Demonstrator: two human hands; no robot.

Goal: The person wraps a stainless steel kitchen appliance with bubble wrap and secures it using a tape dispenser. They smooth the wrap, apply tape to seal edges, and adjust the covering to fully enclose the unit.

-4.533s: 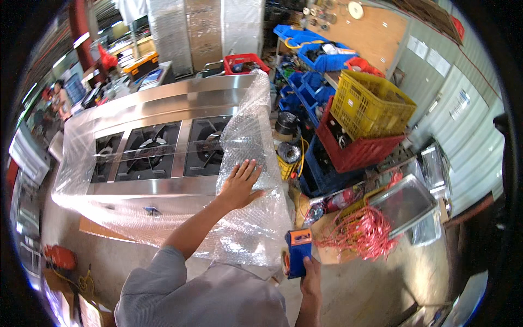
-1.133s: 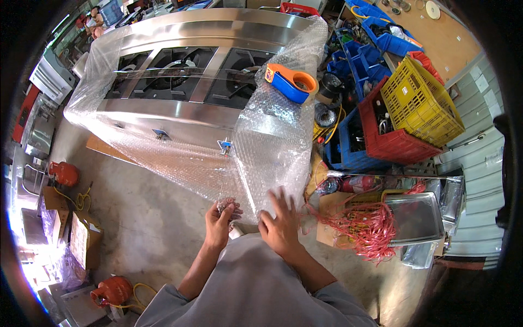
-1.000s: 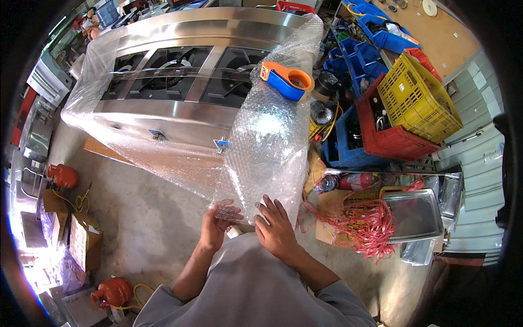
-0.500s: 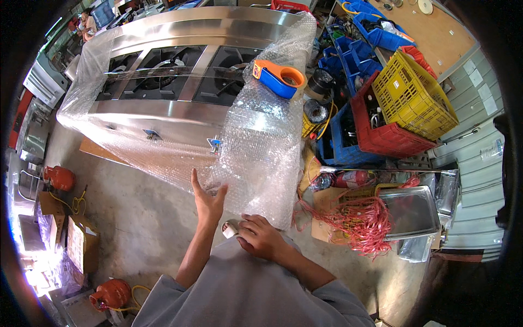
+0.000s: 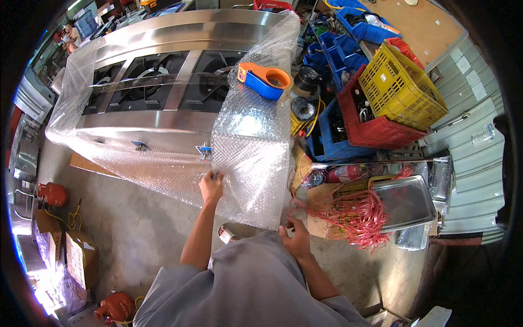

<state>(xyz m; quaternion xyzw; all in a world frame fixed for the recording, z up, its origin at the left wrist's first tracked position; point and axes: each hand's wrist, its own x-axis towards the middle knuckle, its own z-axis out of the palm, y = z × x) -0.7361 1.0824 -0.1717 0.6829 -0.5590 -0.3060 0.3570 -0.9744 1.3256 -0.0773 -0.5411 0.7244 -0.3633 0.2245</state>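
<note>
The bubble wrap (image 5: 253,188) lies over the right end of the stainless steel stove (image 5: 147,122) in front of me and hangs down its front toward my body; more of it clings round the far left end and along the lower front, while three black burners (image 5: 144,82) show on top; the fingers of my left hand (image 5: 211,188) are drawn narrow, pinching the left edge of the hanging flap, just below a small blue-marked fitting (image 5: 204,151); my right hand (image 5: 297,240) is at the flap's lower right corner with its fingers half curled, and I cannot tell whether they grip the film or only sit beside it.

On the wrapped right end rests an orange and blue tape dispenser (image 5: 262,88), away from both my hands; below the flap my foot in a white sandal (image 5: 226,235) stands on the concrete floor (image 5: 144,218); to my right a tangle of pinkish-red strips (image 5: 362,215) spills beside a shallow metal tray (image 5: 403,203); beyond it a yellow crate (image 5: 400,90) sits tilted in a red crate (image 5: 376,133), with a blue crate (image 5: 330,136) next to them; to my left are two orange gas cylinders (image 5: 52,194) and an open cardboard box (image 5: 84,259).
</note>
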